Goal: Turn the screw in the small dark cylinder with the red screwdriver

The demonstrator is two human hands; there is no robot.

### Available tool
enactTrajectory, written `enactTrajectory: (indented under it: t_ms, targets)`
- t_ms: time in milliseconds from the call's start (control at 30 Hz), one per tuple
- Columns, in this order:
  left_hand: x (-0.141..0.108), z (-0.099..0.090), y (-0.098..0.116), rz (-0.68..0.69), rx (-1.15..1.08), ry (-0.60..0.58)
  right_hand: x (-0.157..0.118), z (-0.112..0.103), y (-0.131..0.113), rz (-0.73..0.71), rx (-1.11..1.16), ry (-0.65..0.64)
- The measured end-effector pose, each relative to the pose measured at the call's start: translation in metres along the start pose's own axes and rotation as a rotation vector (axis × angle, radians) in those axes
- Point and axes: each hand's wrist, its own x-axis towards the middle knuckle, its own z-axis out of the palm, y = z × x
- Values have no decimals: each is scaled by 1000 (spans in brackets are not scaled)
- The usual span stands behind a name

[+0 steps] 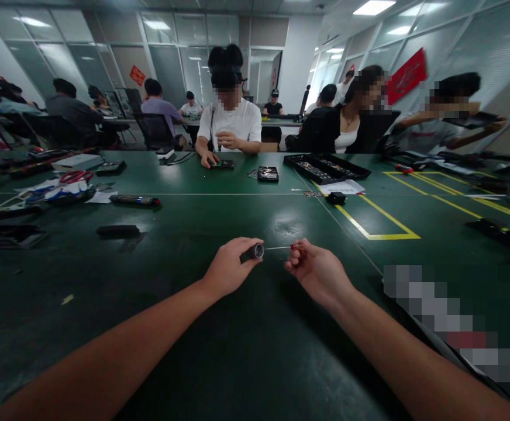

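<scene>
My left hand (pixel 231 266) is closed around a short dark cylinder (pixel 258 251), pinched between thumb and fingers. Its round, pale-rimmed end faces toward me and to the right. My right hand (pixel 319 269) has its fingers curled on a small screwdriver (pixel 278 248), a thin metal shaft with red where it meets the fingers. The shaft points left and reaches close to the cylinder's rim; whether it touches is unclear. Most of the handle is hidden in my fingers. Both hands are held above the green table (pixel 237 362).
On the left lie a pen-shaped electric screwdriver (pixel 135 200), a black block (pixel 118 230) and a cable pile (pixel 68 187). A small black box (pixel 336 198), parts tray (pixel 325 168) and hard drive (pixel 268 173) are farther back. Opposite, a person (pixel 228 126) handles a device.
</scene>
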Motion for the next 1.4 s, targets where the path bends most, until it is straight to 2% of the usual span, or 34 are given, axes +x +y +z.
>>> enactTrajectory:
  t_ms: [67, 167, 300, 500, 667, 867, 1033, 1100, 1167, 1233, 1300, 1333, 1400]
  targets:
    - [1, -1, -1, -36, 9, 6, 6, -3, 2, 39, 89, 37]
    - [1, 0, -1, -87, -4, -4, 4, -1, 3, -118, 56, 93]
    - [1, -1, 2, -91, -20, 2, -5, 3, 4, -288, -96, 98]
    - [0, -1, 0, -70, -1, -9, -14, 7, -4, -382, -277, 46]
    - [0, 0, -2, -74, 19, -11, -26, 10, -10, -424, -297, -43]
    - [0, -1, -1, -60, 39, -27, -33, 7, -10, -507, -520, 8]
    - [-1, 1, -3, -33, 89, -20, -33, 7, -7, -587, -574, -5]
    - [-1, 1, -4, -17, 105, -8, -29, 8, -6, -542, -477, 22]
    - [0, 0, -4, 27, 125, 37, -21, 8, -6, -403, -268, 65]
    - [3, -1, -3, 74, 163, 74, -12, 7, -7, -111, 39, 64]
    - [5, -3, -2, 76, 197, 71, -4, 6, -7, 175, 228, 32]
    - [5, -3, -1, 57, 206, 54, -2, 5, -6, 191, 274, 58]
    - [5, -3, -1, 10, 218, 25, 0, 5, -4, 103, 287, 85]
